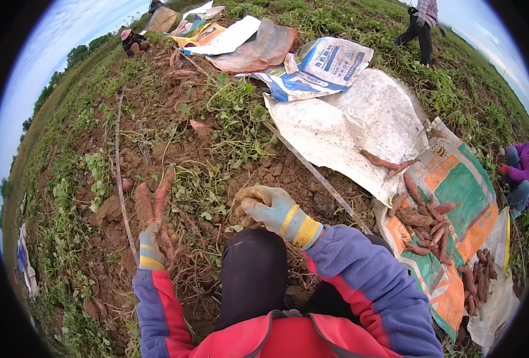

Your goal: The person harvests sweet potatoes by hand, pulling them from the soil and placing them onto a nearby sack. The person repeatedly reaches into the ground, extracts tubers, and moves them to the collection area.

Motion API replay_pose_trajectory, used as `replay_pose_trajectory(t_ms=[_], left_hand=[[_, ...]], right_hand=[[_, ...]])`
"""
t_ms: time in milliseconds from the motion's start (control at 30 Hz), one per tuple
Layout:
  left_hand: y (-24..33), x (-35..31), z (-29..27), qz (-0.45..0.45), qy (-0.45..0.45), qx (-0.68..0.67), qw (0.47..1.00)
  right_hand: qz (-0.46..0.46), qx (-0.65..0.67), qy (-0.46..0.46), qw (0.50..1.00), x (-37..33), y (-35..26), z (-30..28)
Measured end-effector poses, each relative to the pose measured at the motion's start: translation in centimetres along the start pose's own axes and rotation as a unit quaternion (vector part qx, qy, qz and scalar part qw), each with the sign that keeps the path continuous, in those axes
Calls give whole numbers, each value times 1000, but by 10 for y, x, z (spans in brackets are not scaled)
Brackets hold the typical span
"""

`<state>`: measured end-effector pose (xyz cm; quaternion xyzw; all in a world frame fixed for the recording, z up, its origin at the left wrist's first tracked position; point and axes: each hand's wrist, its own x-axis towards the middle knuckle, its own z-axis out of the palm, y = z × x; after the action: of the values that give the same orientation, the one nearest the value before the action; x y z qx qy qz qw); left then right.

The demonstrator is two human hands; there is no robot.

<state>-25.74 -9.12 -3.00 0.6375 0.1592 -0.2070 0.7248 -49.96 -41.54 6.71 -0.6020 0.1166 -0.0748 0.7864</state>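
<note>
From where I stand, far left: blue-and-white sack (pixel 26 258) down in the greenery. Next in, a thin grey strip (pixel 119 161) running along the soil. Just right of it, gloved left hand (pixel 150 248) at the lower ends of long sweet potatoes (pixel 161 196), which lie side by side on the dirt. Grip there: narrow, fingers look closed round them. Farther up the row, one loose reddish root (pixel 200 127) on the soil, nobody touching it.

Centre: gloved right hand (pixel 268 207) above the dark knee (pixel 254 262), fingers curled, muddy. Can't tell if anything's inside.

Right: white sheet (pixel 348 119) with a few roots (pixel 381 161) on it, then a big heap of sweet potatoes (pixel 434 230) on a green-and-orange sack (pixel 458 179). Smaller, browner pile (pixel 482 277) below that. Co-worker in purple (pixel 522 164) crouched at far right.

Status, my read: partway. Heaps on the sacks look done; roots by left hand and the loose one aren't on a sack yet. Total left in ground: can't tell.
</note>
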Motion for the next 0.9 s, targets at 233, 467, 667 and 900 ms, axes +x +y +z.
replay_pose_trajectory(t_ms=[233,467,667,900], left_hand=[[19,-122,303,242,-408,4,881],[-49,-81,188,426,-166,406,791],[-57,-34,-54,341,179,569,727],[-33,-13,-154,-21,36,763,645]], right_hand=[[33,-46,170,984,1,24,-75],[65,-124,136,981,1,49,-87],[79,-175,85,978,13,57,-81],[92,-187,40,977,37,86,-90]])
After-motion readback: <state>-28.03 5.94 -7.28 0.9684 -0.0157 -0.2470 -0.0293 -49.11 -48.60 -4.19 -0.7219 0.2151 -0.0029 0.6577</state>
